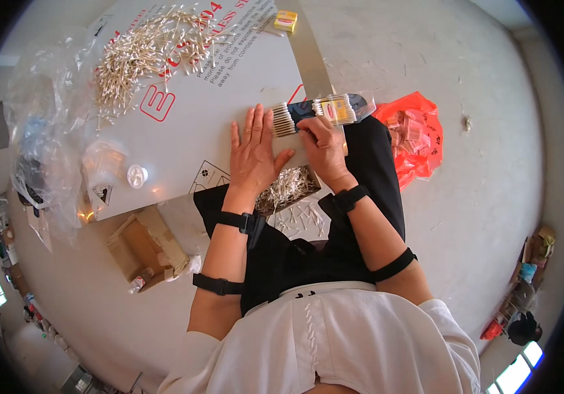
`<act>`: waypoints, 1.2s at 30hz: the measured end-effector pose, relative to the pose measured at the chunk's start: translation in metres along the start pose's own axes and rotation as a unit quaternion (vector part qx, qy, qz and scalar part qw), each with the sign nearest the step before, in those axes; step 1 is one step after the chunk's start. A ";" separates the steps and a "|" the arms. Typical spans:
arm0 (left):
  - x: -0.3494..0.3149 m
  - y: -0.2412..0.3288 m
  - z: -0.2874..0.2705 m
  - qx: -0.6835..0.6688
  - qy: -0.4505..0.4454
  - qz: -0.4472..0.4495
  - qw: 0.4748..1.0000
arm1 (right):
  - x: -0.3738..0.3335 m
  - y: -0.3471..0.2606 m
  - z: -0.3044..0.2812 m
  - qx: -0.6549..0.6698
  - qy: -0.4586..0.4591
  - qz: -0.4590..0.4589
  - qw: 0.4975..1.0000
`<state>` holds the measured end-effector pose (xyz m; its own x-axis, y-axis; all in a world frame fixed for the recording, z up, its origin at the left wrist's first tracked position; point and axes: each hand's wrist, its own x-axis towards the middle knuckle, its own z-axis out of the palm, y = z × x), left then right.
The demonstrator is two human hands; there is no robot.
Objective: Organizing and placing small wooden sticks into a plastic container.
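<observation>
My left hand [253,150] lies flat on the table, fingers stretched out, its fingertips beside a neat row of cotton swabs [283,120]. The row rests across the left part of a dark, narrow strip [303,111]. My right hand [324,148] is closed, its curled fingers at the strip's near edge; whether anything is between them is hidden. Just beyond its knuckles, a second bundle of swabs with a yellow and red label [330,109] lies on the strip. Clear plastic film [366,105] shows at the strip's right end.
A large heap of loose swabs [131,69] covers the far left of the table [190,134]. A yellow packet [286,21] sits at the far edge. Below the near edge is a box of swabs [288,190]. A red bag [420,134] of packets stands right; a cardboard box [138,246] lies left.
</observation>
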<state>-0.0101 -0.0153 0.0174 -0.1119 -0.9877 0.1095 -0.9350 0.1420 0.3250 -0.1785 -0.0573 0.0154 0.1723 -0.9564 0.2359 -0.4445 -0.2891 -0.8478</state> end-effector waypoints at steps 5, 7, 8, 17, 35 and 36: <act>0.000 0.000 0.006 0.016 -0.010 -0.006 1.000 | -0.001 0.001 0.005 -0.041 -0.011 -0.017 0.999; -0.001 0.000 0.007 0.018 -0.011 -0.010 1.000 | -0.001 0.001 0.007 -0.073 -0.013 -0.016 0.997; -0.001 0.000 0.007 0.020 -0.013 -0.014 1.000 | -0.001 0.001 0.007 -0.073 -0.013 -0.018 0.997; 0.000 0.000 0.009 0.029 0.009 -0.009 1.000 | -0.003 0.004 0.008 -0.109 -0.027 -0.044 0.993; 0.000 0.001 0.009 0.021 0.002 -0.022 1.000 | 0.008 -0.001 0.012 -0.090 -0.014 0.008 0.996; 0.000 0.000 0.009 0.021 0.002 -0.023 1.000 | 0.011 -0.002 0.012 -0.099 -0.021 0.011 0.995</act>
<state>-0.0136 -0.0160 0.0093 -0.0673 -0.9927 0.0996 -0.9525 0.0937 0.2899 -0.1651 -0.0663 0.0140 0.1963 -0.9610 0.1946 -0.6128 -0.2752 -0.7408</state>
